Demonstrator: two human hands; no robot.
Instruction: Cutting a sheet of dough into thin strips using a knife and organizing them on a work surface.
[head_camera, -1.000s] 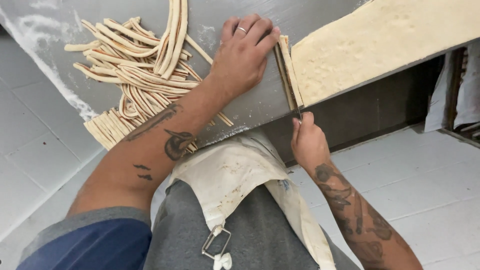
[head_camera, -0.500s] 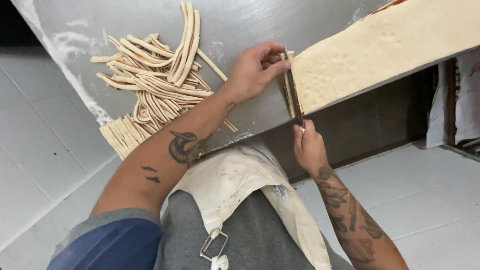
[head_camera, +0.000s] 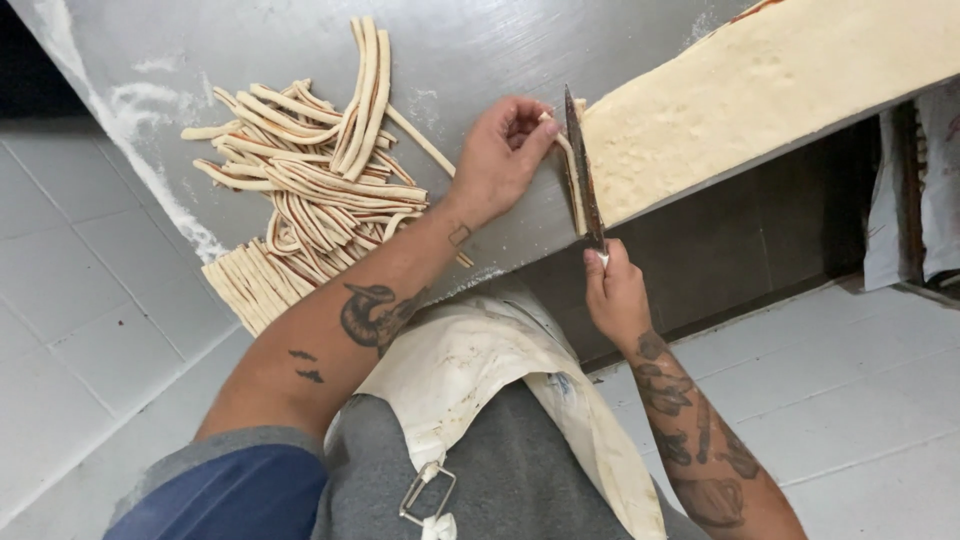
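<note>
— Where's the knife (head_camera: 583, 165)?
— In the right hand (head_camera: 615, 295), fist closed on its handle at the table (head_camera: 480, 50) edge; blade lies along the cut end of the dough slab (head_camera: 760, 90).
— And the left hand (head_camera: 500, 155)?
— Just left of the blade; fingers curled, pinching a fresh strip (head_camera: 570, 180) that lies between hand and knife.
— Anything around?
— A heap of strips (head_camera: 310, 190) further left, near the forearm; flour dusts the table; an apron (head_camera: 480, 370) hangs below; nothing blocks the blade.
</note>
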